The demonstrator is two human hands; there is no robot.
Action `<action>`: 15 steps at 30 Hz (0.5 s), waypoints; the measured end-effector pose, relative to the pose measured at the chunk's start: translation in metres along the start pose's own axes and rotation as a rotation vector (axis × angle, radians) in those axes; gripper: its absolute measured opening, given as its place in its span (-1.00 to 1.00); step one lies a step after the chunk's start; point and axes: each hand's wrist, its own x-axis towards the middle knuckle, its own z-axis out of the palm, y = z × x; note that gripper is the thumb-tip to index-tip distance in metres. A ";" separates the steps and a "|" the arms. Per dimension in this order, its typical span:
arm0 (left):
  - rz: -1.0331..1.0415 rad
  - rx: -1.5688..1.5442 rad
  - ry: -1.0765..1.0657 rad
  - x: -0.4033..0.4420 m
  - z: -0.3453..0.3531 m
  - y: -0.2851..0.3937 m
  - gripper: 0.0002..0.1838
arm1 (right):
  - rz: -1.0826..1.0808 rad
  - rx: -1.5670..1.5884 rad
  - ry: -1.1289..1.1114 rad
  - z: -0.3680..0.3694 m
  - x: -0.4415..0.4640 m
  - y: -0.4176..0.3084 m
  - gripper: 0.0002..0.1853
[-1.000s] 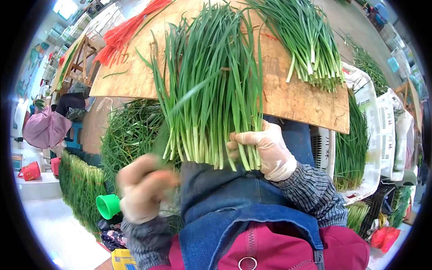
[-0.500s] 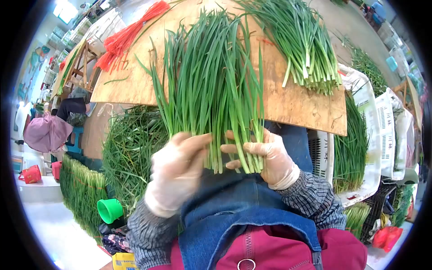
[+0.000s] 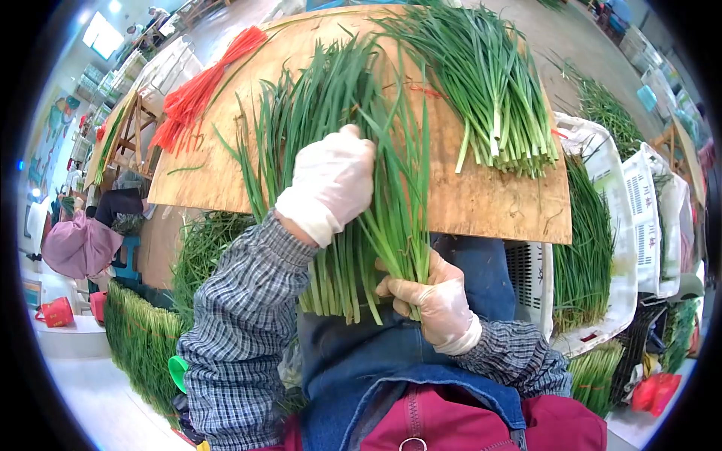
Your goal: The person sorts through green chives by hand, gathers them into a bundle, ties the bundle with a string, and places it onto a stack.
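In the head view, your right hand [image 3: 442, 308], in a thin pale glove, is closed with thumb and fingers on a small bunch of garlic chives [image 3: 404, 233], near its pale stem ends. You have those ends just off the near edge of the wooden board [image 3: 511, 203], and the leaves slant back over it. Your left hand [image 3: 331, 180], gloved too, sits above the board's near part, against the leaves of the main pile [image 3: 331, 90]. Its fingers bend inward, but the tips are hidden, so I cannot tell how tightly they close or whether they have hold of any leaves. That pile lies across the middle of the board, its stems jutting past the near edge above your denim apron [image 3: 376, 361].

On the right half of the board lies a second pile [image 3: 489, 83], cut ends toward you. Red plastic strips [image 3: 199, 98] lie at the board's far left. To the right of the board, a white plastic crate [image 3: 615, 169] holds more chives [image 3: 583, 255]; left of its near edge is a leafy heap [image 3: 207, 252], lower down.
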 end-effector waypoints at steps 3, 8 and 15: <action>-0.070 -0.035 0.025 -0.003 0.009 -0.013 -0.85 | 0.004 -0.012 0.002 -0.002 0.001 0.001 -0.70; 0.032 -0.005 0.138 -0.003 0.026 -0.031 -0.91 | -0.002 0.070 0.067 0.000 0.002 -0.001 -0.75; -0.270 0.536 0.735 -0.003 -0.039 -0.111 -0.92 | -0.001 0.009 0.083 -0.004 0.003 -0.001 -0.74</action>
